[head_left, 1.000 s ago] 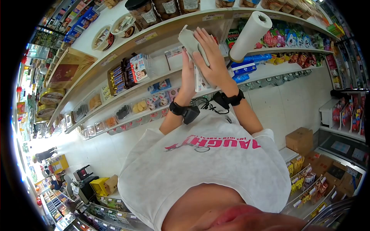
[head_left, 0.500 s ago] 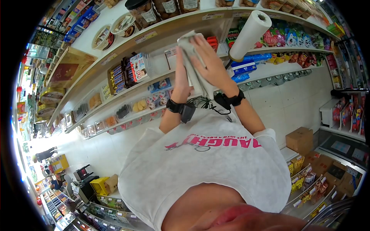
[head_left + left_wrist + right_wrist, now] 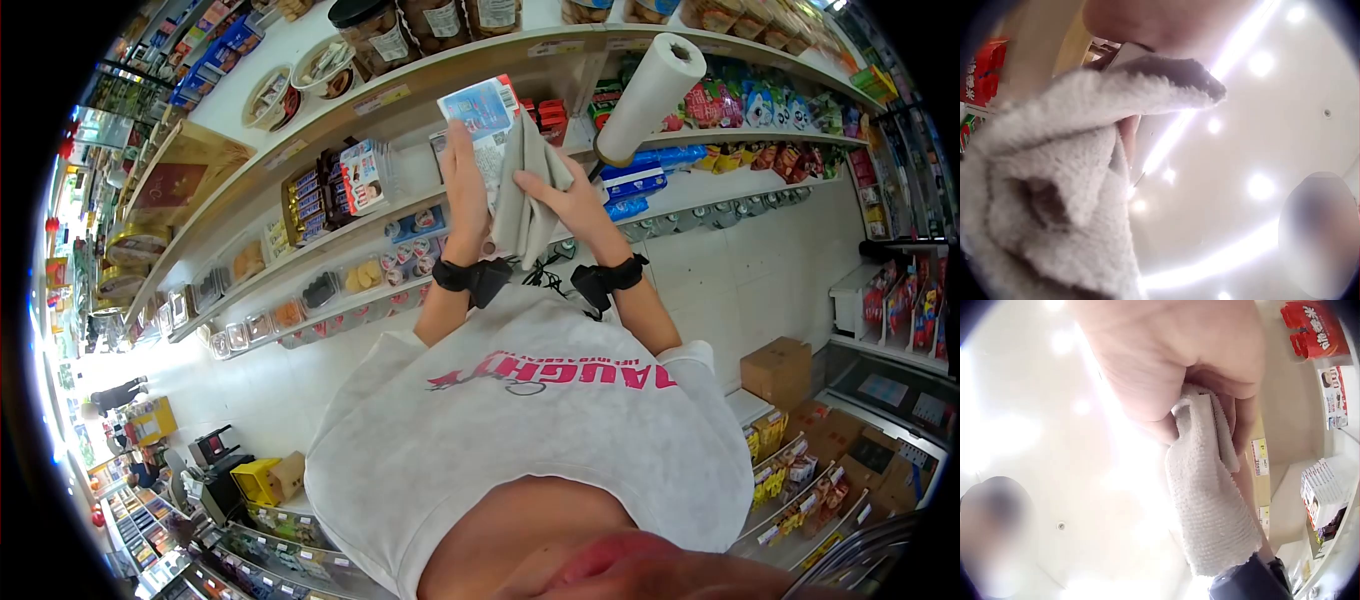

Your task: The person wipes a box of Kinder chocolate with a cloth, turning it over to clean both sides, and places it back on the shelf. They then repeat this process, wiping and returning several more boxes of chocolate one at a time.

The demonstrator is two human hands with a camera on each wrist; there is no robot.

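**A:** Start at the left. What is the left hand [image 3: 465, 185] doing?

**B:** It holds a blue-and-white packet [image 3: 478, 105] upright, clear of the shelf edge [image 3: 400, 95]. The packet sticks out at the hand's 12 o'clock. The fingers look wrapped round its lower part, probably to leave the printed face bare and steady.

**A:** And beside it?

**B:** At the hand's 3 o'clock a grey cloth [image 3: 525, 205] lies against the packet's edge and hangs down towards the left wrist. The right hand [image 3: 565, 195] grips it. In the right wrist view the fingers [image 3: 1235, 419] are curled tight, with the cloth bunched under them, which looks like a way to make a firm pad.

**A:** Anything further right?

**B:** A roll of paper towel [image 3: 648, 90] leans on the shelf at the right hand's 1 o'clock, well apart from both hands.

**A:** What can't you make out?

**B:** The cloth covers the packet's lower right, and its print is too small to read. The left wrist view is almost all cloth [image 3: 1054, 206], so it shows nothing of the left fingers' grip. The packet's far side is hidden too.
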